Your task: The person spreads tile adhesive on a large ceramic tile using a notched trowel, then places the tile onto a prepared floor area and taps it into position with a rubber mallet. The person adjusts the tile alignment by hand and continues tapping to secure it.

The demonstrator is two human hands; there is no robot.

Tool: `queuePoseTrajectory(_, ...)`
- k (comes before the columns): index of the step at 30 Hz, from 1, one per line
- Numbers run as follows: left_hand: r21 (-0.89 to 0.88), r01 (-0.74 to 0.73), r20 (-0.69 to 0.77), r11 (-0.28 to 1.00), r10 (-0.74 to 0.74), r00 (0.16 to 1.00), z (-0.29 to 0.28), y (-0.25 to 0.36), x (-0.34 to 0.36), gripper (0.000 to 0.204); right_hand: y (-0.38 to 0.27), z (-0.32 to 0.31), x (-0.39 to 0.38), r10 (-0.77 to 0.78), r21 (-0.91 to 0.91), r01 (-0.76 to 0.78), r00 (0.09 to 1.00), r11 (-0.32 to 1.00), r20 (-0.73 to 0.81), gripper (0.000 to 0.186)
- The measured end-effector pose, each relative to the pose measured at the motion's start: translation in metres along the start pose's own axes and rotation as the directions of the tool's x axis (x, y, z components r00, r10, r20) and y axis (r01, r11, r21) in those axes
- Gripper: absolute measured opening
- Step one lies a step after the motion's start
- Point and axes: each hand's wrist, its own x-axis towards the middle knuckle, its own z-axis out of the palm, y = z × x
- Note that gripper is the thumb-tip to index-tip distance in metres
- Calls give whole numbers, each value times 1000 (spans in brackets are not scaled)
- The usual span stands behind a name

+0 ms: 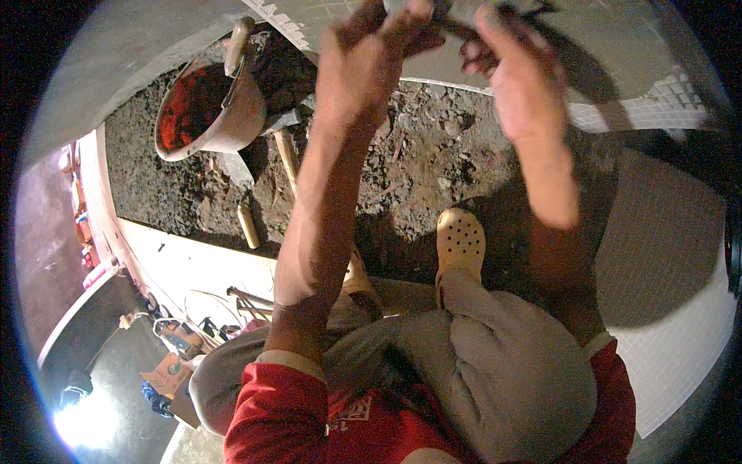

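My left hand (365,62) is raised at the upper middle against the grey-tiled wall (641,100), fingers bent round a small dark object, partly cropped and too blurred to name. My right hand (514,73) is raised beside it, curled fingers near a dark slender piece that I cannot make out; motion blurs it. Below them is rubble-covered ground (433,139). To the left lies a bucket (236,124) with red powder or residue inside and a wooden handle (237,46) at its rim. A second wooden handle (287,158) and a trowel (239,166) lie beside it.
A cream clog (462,240) is on my foot at the rubble's edge. A small handled tool (247,224) lies left. A tiled surface (665,325) curves at right. Cables, a cardboard box (166,371) and a bright lamp (85,417) are at lower left.
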Motion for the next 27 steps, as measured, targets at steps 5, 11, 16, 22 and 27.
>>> queuePoseTrajectory(5, 33, -281, 60, 959, 279, 958, 25, 50, -19, 29, -33, -39, -6, -320, -142, 314, 947, 939, -18, 27)
queuePoseTrajectory(11, -57, 96, 192, 994, -83, 978, 42, -122, -29, 22, 102, -100, -57, 307, -181, -327, 943, 927, -127, 28)
queuePoseTrajectory(16, -126, 231, 238, 965, -197, 951, 54, -210, -43, 25, 180, -133, -75, 306, -99, -319, 943, 942, -130, 24)
queuePoseTrajectory(22, -343, 223, 266, 913, -133, 955, 65, -229, -28, 27, 223, -152, -57, 292, -65, -303, 946, 951, -143, 24)
queuePoseTrajectory(27, -96, 275, 186, 957, -254, 949, 76, -163, -22, 25, 178, -141, -47, 101, -181, -148, 964, 972, -244, 25)
